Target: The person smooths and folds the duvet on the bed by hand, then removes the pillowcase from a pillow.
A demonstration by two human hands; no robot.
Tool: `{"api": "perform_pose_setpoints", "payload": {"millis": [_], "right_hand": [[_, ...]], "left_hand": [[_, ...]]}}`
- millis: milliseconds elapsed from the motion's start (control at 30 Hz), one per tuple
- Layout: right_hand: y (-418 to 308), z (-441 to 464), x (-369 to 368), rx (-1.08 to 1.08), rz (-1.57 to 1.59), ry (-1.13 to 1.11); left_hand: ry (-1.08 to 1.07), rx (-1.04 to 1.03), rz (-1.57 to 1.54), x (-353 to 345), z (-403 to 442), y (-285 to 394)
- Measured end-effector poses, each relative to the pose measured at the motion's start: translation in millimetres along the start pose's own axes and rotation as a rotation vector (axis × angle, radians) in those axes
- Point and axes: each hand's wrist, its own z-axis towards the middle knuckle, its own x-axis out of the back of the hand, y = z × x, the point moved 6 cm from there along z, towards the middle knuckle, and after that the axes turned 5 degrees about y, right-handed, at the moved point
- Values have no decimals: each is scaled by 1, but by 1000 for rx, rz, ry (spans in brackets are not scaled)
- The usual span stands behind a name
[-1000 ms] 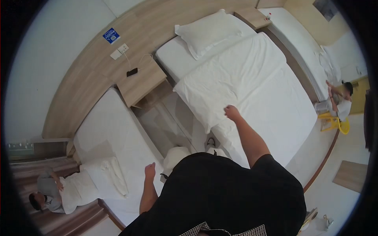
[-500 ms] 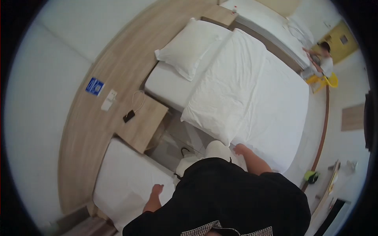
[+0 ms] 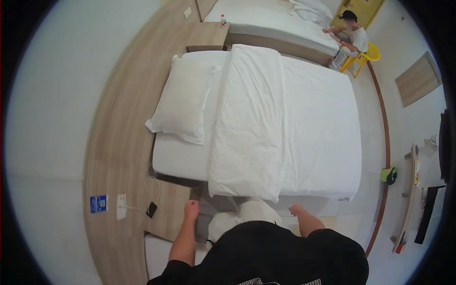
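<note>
My left hand (image 3: 191, 208) hangs with its fingers curled in, in front of the edge of the wooden nightstand (image 3: 173, 202). Nothing shows in it. My right hand (image 3: 297, 210) is held out near the side of the middle bed (image 3: 323, 133), a little apart from its edge, fingers loosely apart and holding nothing visible. Across that bed lies a folded white quilt (image 3: 249, 123), and a white pillow (image 3: 183, 99) rests at its head end.
A black phone (image 3: 151, 209) with a white cable lies on the nightstand. Behind the bed are another nightstand with a bottle (image 3: 223, 21) and a second bed (image 3: 270, 23). A person (image 3: 354, 35) sits on a yellow chair (image 3: 365, 56). A green and black item (image 3: 389, 175) is at right.
My view has turned toward the middle bed, which now lies straight ahead. My left hand has moved from over the near bed to beside the nightstand; my right hand is farther from the quilt.
</note>
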Motion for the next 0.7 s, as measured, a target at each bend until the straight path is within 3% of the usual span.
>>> {"api": "perform_pose_setpoints", "payload": {"millis": [67, 100, 167, 200, 267, 300, 333, 367, 400, 467, 533, 633, 700], "right_hand": [[-46, 38, -7, 46, -11, 69], [-77, 44, 0, 3, 38, 51], [-138, 72, 20, 53, 103, 264], [-180, 85, 34, 66, 65, 132], [-252, 137, 26, 310, 84, 211], [-292, 138, 51, 315, 230, 197], [-325, 146, 77, 245, 411, 327], [-351, 160, 95, 359, 527, 532], [-374, 169, 112, 446, 466, 723], [-412, 175, 152, 488, 316, 835], [-419, 222, 140, 503, 80, 983], [-393, 258, 137, 548, 45, 898], [-359, 262, 144, 439, 42, 846]], "left_hand": [[-55, -64, -71, -33, -7, 97], [-66, -162, 10, -64, 1, 105], [-129, -363, 85, -137, 38, 129], [-190, -438, 102, -168, 47, 132], [-167, -550, 173, -203, 63, 177], [-151, -607, 154, -227, 80, 188], [-123, -630, 123, -238, 95, 216], [-99, -652, 141, -262, 117, 224], [-60, -740, 237, -282, 137, 232], [-1, -816, 476, -302, 163, 263], [10, -921, 694, -341, 197, 261], [-108, -988, 629, -356, 222, 255], [-62, -928, 609, -336, 240, 226]]}}
